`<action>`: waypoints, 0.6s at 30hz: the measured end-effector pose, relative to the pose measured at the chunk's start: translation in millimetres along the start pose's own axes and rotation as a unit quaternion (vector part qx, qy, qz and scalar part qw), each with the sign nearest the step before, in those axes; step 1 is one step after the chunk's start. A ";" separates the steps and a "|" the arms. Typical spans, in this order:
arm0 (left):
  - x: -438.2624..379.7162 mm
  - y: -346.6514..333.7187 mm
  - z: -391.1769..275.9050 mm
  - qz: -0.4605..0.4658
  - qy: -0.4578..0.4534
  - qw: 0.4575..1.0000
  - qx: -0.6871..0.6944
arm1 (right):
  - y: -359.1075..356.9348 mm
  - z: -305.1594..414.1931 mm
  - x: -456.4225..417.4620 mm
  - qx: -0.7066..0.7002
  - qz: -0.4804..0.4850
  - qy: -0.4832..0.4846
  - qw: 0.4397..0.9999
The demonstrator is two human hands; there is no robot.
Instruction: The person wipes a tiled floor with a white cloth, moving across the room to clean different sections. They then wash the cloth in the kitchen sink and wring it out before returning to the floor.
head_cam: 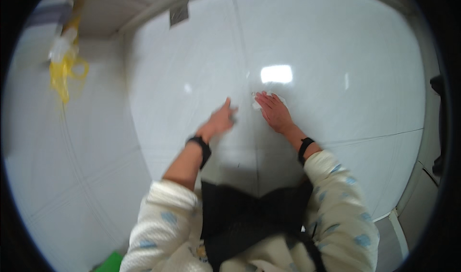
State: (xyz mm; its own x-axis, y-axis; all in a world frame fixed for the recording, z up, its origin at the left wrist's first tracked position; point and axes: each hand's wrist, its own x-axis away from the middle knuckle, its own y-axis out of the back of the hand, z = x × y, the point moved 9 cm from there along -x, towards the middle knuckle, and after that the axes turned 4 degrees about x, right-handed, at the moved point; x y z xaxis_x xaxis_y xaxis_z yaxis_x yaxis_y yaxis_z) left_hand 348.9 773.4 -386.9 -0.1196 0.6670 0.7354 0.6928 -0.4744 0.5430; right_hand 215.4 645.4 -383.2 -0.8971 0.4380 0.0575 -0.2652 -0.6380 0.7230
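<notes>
My right hand (275, 113) presses a crumpled white tissue or thin cloth (257, 105) against the glossy white tile floor (324, 56). Its fingers lie stretched over the tissue, which shows at both sides of them. To the left, my left hand (220, 119) is blurred and holds nothing. Its index finger points forward and the fingers are apart; whether it touches the tiles I cannot tell. A small clear blob (253, 94), perhaps water, lies by the right fingertips.
A square metal drain cover (179, 15) sits at the far left of the floor. Yellow plastic bags (65, 72) hang or lie at the left side. Something green (110, 263) shows at the bottom left. Dark objects (436, 124) stand along the right edge.
</notes>
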 end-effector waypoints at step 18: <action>146.5 124.3 -94.8 -0.103 -0.136 0.973 0.159 | -28.7 58.6 9.8 0.254 -0.037 0.126 0.958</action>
State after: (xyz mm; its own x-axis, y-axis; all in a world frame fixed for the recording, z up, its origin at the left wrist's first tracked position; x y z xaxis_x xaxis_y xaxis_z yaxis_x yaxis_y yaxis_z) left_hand 350.0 757.7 -173.2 -0.1160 0.8768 0.4667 0.8639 -0.1428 0.4830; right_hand 234.9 705.1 -363.0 -0.9567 0.2613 -0.1285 -0.1823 -0.1932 0.9641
